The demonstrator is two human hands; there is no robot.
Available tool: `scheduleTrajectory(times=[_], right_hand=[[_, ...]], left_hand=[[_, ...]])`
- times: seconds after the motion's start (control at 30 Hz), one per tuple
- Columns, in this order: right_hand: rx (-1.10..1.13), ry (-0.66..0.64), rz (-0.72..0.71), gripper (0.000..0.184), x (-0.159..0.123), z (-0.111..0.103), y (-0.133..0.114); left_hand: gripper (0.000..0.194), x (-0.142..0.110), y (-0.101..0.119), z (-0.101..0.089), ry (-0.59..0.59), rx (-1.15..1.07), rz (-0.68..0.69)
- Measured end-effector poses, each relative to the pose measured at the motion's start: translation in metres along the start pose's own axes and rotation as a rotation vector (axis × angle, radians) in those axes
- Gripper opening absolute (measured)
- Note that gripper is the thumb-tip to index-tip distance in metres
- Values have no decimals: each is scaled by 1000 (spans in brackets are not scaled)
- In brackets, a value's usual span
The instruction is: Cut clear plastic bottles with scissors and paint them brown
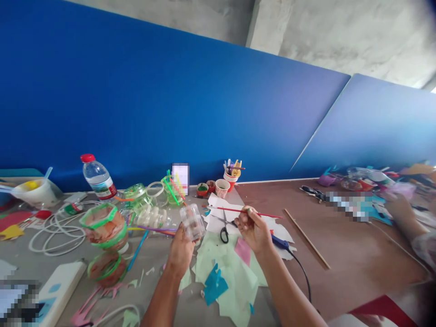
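A smooth blue partition point(153, 100) under rough grey concrete point(340, 36) backs a table point(357, 272) that is grey at left and brown at right, with jagged pale-green paper point(238, 286) lying near the middle. Above it, the left hand point(181, 250) grasps a clear, moulded plastic box point(192, 222) left of the scissors point(224, 235), while the right hand point(254, 227) pinches a slim red brush point(231, 210), one end near the box. A red-capped bottle point(98, 179) stands far left, and a straight wooden stick point(308, 239) lies at right.
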State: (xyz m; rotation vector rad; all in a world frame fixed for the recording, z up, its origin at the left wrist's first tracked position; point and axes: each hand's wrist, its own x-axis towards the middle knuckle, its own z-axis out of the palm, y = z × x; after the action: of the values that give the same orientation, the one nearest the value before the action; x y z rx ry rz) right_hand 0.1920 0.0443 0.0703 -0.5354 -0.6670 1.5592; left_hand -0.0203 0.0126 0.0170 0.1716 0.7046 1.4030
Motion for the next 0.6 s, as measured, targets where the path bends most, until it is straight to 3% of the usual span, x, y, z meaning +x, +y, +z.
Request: scheduleTrajectory(times=[0.2,0.33,0.6], right_hand=[[-73,-38,-62,23,-5,-6,14],[-106,-41,-80,27,-5,-13,15],[-165,-43,-168,14,-9,-14,23]], left_hand=[[25,8,-6,-7,82,99,41],[31,9,-11,-9,86,161,103],[38,8,-16,-11,92,244,171]])
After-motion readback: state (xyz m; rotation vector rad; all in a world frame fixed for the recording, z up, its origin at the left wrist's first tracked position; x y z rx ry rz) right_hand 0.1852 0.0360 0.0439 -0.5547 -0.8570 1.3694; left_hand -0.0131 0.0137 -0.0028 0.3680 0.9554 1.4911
